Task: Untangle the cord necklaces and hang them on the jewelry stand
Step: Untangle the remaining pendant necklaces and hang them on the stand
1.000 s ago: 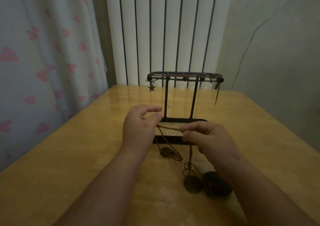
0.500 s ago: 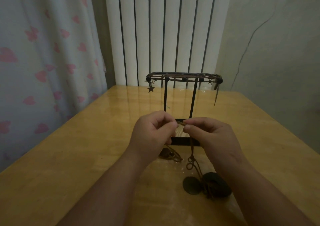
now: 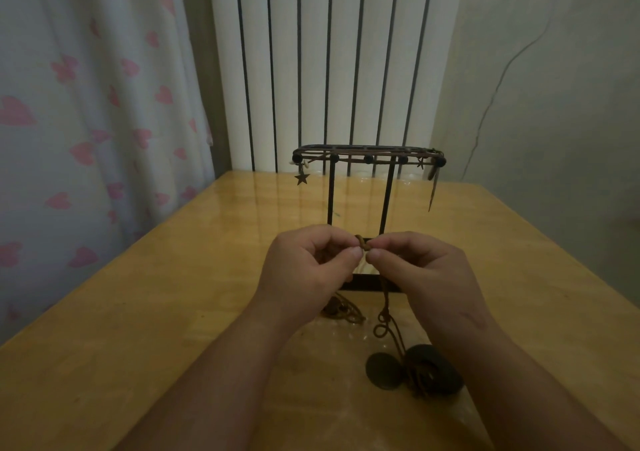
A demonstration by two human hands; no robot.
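My left hand (image 3: 306,263) and my right hand (image 3: 420,270) meet fingertip to fingertip in front of the black jewelry stand (image 3: 369,159), both pinching a small loop of brown cord (image 3: 362,241). From there the cord necklace (image 3: 384,315) hangs down in curls to two dark round pendants (image 3: 414,369) lying on the table. A second bunch of brown cord (image 3: 343,310) lies under my left wrist. On the stand's top rail hangs a cord with a star charm (image 3: 302,177) and dark beads.
The wooden table (image 3: 138,312) runs back to a white ribbed radiator (image 3: 332,62). A curtain with pink hearts (image 3: 86,104) hangs along the left. A plain wall with a thin crack stands at the right.
My left hand was open and apart from the cord; it has moved right and taken hold of the cord beside my right hand. Both hands rose slightly, lifting the cord.
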